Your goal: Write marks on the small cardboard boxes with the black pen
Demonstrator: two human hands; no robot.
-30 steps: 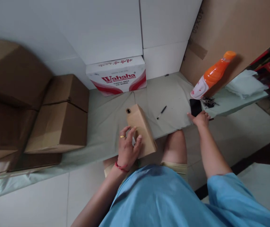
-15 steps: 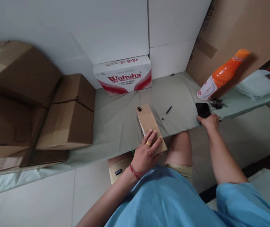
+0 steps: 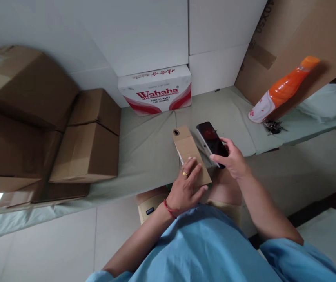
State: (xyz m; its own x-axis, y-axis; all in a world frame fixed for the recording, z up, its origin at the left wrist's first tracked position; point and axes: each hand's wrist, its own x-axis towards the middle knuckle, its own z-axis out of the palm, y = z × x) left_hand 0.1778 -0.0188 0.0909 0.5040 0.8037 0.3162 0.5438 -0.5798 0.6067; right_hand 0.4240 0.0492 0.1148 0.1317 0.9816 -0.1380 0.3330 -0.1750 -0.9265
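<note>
A long cardboard piece (image 3: 187,141) lies at the table's front edge, with a small oval cutout at its far end. On its near half rests my left hand (image 3: 187,182), open, fingers laid flat and a little apart; a ring and a red bracelet show. Just right of the cardboard, my right hand (image 3: 231,158) is closed around the lower end of a black smartphone (image 3: 210,137), screen up and tilted. The phone covers most of the pen beneath it; only small bits of the pen peek out at its sides.
Stacked cardboard boxes (image 3: 89,137) fill the left side. A white and red Wahaha water carton (image 3: 158,94) stands against the wall. At right are an orange bottle (image 3: 284,92), keys (image 3: 273,126), a white plastic bag (image 3: 326,102) and a large cardboard box (image 3: 306,35).
My right hand has picked up the smartphone beside the keys and carried it left, over the pen. My left hand remains on the cardboard piece. The view has shifted slightly.
</note>
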